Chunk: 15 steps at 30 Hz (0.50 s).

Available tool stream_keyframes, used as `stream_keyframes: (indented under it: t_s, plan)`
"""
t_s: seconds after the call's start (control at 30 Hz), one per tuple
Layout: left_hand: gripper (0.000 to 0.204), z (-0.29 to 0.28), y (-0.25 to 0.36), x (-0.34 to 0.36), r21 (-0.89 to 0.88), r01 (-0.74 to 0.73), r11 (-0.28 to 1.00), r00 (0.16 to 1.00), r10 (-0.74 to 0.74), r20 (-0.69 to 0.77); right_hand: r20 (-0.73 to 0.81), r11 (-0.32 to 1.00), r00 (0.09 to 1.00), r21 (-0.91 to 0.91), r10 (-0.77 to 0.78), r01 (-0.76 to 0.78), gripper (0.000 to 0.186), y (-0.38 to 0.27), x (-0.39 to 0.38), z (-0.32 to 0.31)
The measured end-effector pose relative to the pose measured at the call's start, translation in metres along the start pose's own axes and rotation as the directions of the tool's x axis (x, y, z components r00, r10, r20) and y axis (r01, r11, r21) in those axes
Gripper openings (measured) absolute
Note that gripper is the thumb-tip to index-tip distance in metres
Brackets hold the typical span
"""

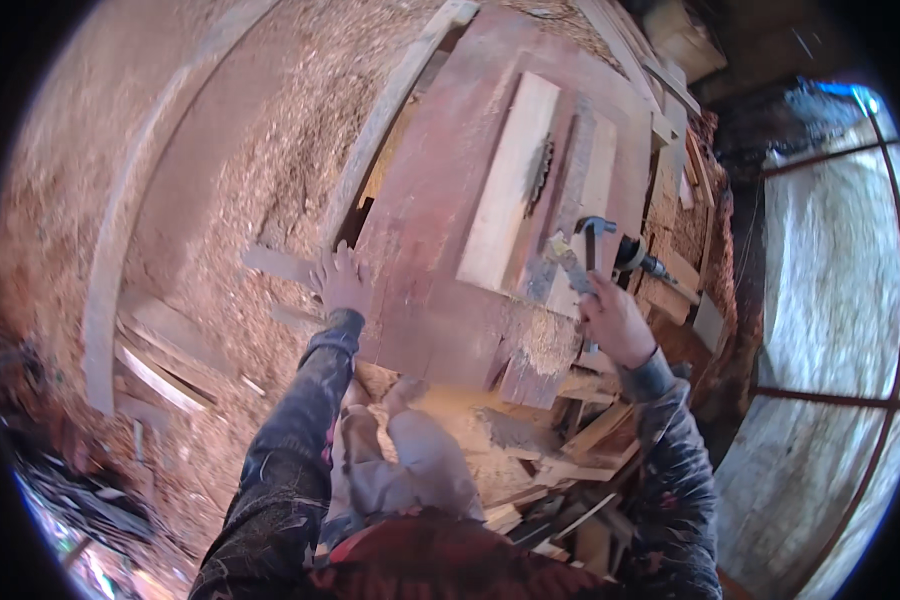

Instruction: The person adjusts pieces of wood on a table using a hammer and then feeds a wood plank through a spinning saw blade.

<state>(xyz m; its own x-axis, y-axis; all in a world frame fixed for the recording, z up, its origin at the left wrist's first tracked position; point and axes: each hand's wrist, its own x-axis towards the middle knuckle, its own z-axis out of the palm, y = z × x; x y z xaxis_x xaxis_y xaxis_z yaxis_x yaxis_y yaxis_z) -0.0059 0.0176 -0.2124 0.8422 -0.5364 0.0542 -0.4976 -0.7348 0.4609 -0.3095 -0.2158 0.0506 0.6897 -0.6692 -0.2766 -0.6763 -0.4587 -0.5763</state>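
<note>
My left hand (344, 278) has its fingers apart at the left edge of the red wooden table (420, 240), beside a long pale board (375, 145). My right hand (615, 320) grips a claw hammer (595, 235), head up, over the table's right part. A small light piece (565, 258) is just left of the hammer; I cannot make out if I hold it too. A circular saw blade (540, 170) sticks up through the tabletop between pale wooden strips (495, 220). A black power tool (638, 258) lies right of the hammer.
Wood shavings (260, 190) cover the ground at left, with long boards (105, 330) lying on them. Offcuts (590, 450) are piled below the table at right. My legs (420, 450) are at its near edge. A pale sheet wall with dark bars (820, 280) stands at right.
</note>
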Motion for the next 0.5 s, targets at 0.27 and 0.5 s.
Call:
stream_keyframes:
  t_s: [0.27, 0.5]
  plan:
    - [0.053, 0.053, 0.010, -0.009, 0.177, 0.151, 0.972, 0.988, -0.150, -0.021, 0.106, 0.487, 0.994, -0.870, 0.037, 0.074, 0.017, 0.026, 0.218, -0.027]
    - [0.053, 0.040, -0.003, 0.000, 0.239, 0.172, 0.956, 0.985, -0.172, -0.019, 0.313, 0.152, 0.947, -0.942, 0.075, 0.300, 0.020, 0.015, 0.340, 0.040]
